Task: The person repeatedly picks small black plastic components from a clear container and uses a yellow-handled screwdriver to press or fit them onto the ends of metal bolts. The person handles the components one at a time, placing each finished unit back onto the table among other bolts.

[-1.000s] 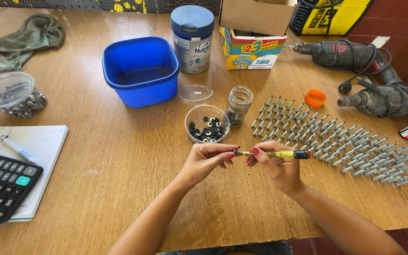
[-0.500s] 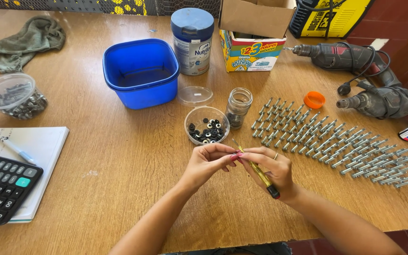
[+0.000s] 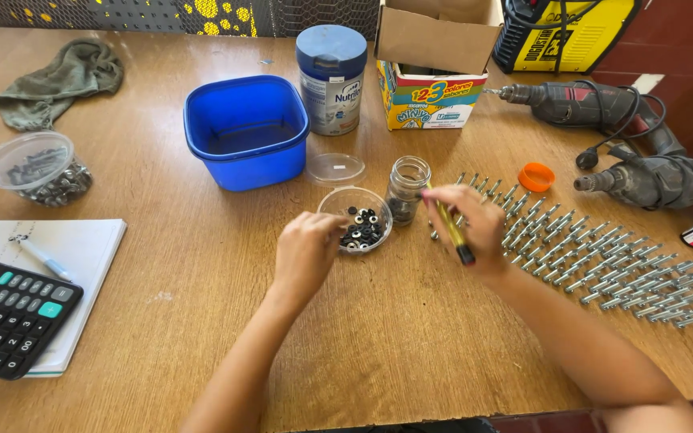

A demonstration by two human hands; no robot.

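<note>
Screwdriver [image 3: 451,231] (yellow shaft, black end) sits clamped in the right hand [image 3: 475,228], slanting over the near-left end of the rows of bolts [image 3: 595,252] on the desk [image 3: 202,240]. Left hand [image 3: 306,252] has its fingertips pinched at the near rim of the small clear bowl of washers [image 3: 360,218]; whether it grips anything cannot be told. Glass jar [image 3: 405,188] stands just right of the bowl.
</note>
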